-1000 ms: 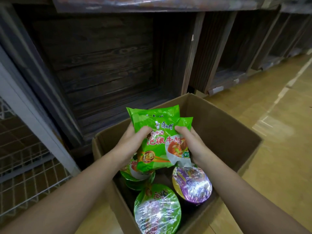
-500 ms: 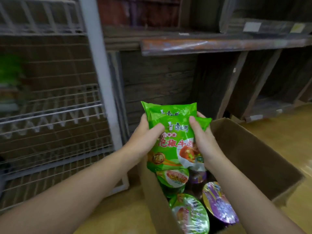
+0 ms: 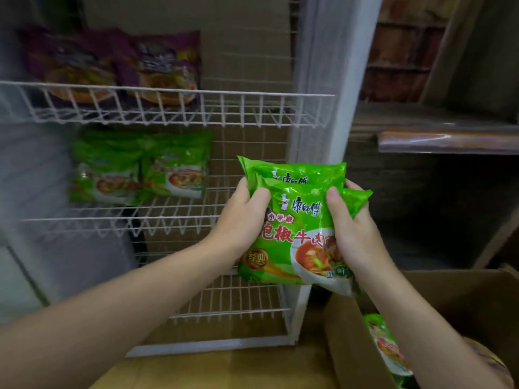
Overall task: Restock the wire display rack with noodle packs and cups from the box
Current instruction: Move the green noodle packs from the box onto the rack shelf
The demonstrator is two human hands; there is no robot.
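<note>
Two stacked green noodle packs (image 3: 297,220) are held upright between both hands in front of the white wire display rack (image 3: 168,108). My left hand (image 3: 241,217) grips their left edge and my right hand (image 3: 351,228) grips their right edge, thumbs on the front. The rack's middle shelf holds green packs (image 3: 140,167) at its left, and its upper shelf holds purple packs (image 3: 118,63). The cardboard box (image 3: 345,341) sits at the lower right, with a green cup (image 3: 387,349) showing behind my right forearm.
The rack's white right post (image 3: 328,113) stands just behind the held packs. Dark wooden shelving (image 3: 446,141) fills the right side. The right part of the middle wire shelf (image 3: 224,209) holds nothing, as does the lower shelf (image 3: 236,301). Tan floor lies below.
The packs have been lifted out of the box and carried left and up toward the rack. My view has swung left, so the rack's stocked shelves now show.
</note>
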